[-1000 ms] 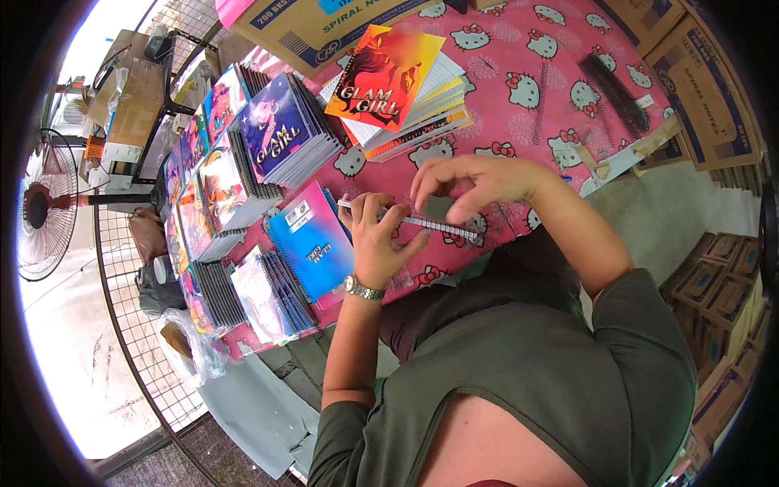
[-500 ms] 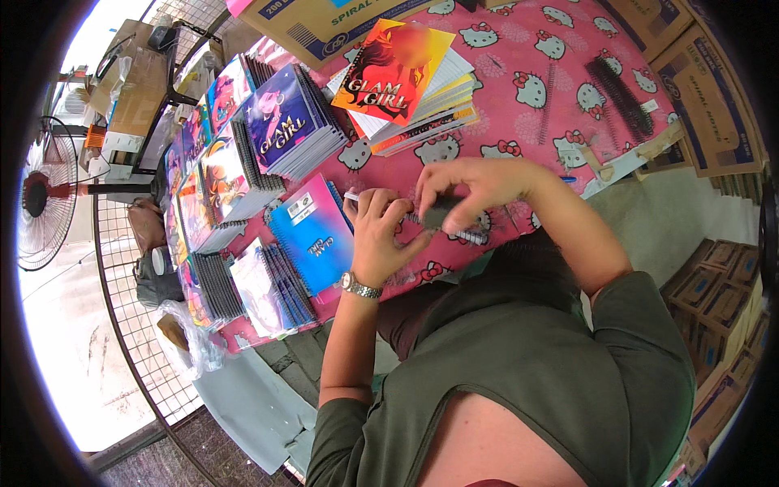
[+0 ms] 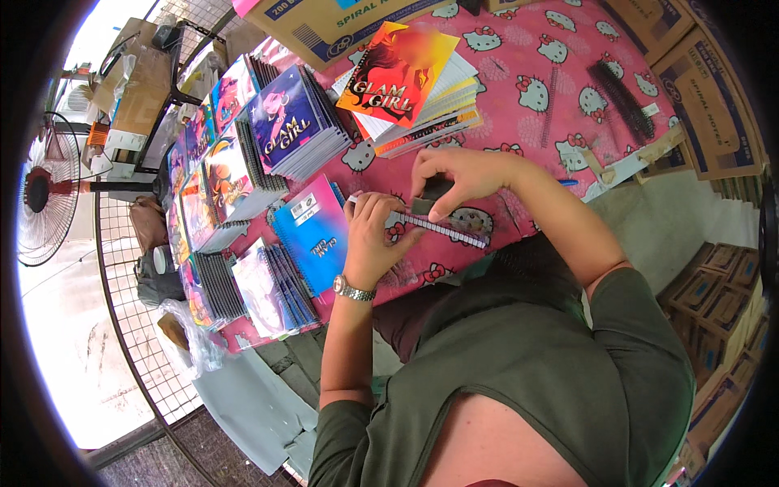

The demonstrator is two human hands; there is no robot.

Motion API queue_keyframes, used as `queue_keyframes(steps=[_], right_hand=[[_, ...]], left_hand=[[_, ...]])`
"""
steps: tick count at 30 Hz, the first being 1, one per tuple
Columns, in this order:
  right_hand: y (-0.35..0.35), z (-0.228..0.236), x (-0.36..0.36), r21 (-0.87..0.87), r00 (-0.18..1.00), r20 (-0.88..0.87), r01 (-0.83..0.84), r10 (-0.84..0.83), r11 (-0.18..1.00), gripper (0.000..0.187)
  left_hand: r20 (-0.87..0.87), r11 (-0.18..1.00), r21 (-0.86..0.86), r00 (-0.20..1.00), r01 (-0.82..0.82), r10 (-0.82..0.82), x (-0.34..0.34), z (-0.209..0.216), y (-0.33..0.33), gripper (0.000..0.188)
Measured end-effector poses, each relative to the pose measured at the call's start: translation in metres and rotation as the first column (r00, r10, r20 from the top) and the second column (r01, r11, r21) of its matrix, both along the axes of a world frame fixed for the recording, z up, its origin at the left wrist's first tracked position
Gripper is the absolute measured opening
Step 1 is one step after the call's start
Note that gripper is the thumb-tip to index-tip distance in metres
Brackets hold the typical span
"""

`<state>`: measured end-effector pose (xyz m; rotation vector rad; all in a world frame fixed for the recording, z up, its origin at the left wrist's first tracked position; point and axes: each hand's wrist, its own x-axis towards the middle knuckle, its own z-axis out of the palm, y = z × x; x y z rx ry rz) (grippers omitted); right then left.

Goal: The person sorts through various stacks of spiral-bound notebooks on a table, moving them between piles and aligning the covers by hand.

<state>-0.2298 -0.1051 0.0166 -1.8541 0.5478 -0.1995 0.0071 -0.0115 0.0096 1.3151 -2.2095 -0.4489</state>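
Observation:
At the table's near edge, my left hand (image 3: 375, 239) is closed on one end of a narrow strip (image 3: 454, 233) with a row of white teeth-like marks. My right hand (image 3: 466, 177) pinches a small dark block (image 3: 423, 206) between thumb and fingers, just over the strip's middle. Whether the block touches the strip I cannot tell. Left of my left hand lies a blue and pink spiral notebook (image 3: 312, 235). Beyond both hands sits a pile of loose pages (image 3: 462, 97) topped by an orange and red cover (image 3: 398, 73).
Stacked spiral notebooks (image 3: 280, 122) fill the table's left side. Black binding coils (image 3: 621, 101) and a blue pen (image 3: 570, 182) lie to the right on the pink patterned cloth (image 3: 503, 69). Cardboard boxes (image 3: 706, 105) stand far right; a fan (image 3: 45, 191) is at left.
My right hand has shifted slightly left and away from me with the dark block, uncovering more of the strip. My left hand has moved a little left.

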Motion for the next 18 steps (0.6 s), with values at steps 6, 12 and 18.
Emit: queue_keyframes(steps=[6,12,18], right_hand=[[-0.005,-0.012,0.015,0.421,0.986,0.160,-0.021,-0.051,0.907,0.046],[-0.016,-0.003,0.029,-0.138,0.999,-0.046,-0.022,0.016,0.990,0.046],[-0.009,-0.009,0.021,0.314,0.975,0.222,-0.077,0.006,0.946,0.046]], left_hand=[[-0.136,0.999,0.003,0.990,-0.042,0.042,0.017,0.003,-0.004,0.037],[-0.174,0.992,0.090,0.980,-0.087,0.101,0.033,-0.003,-0.006,0.031],[-0.249,0.989,0.146,0.968,0.015,0.022,0.026,-0.005,-0.006,0.028]])
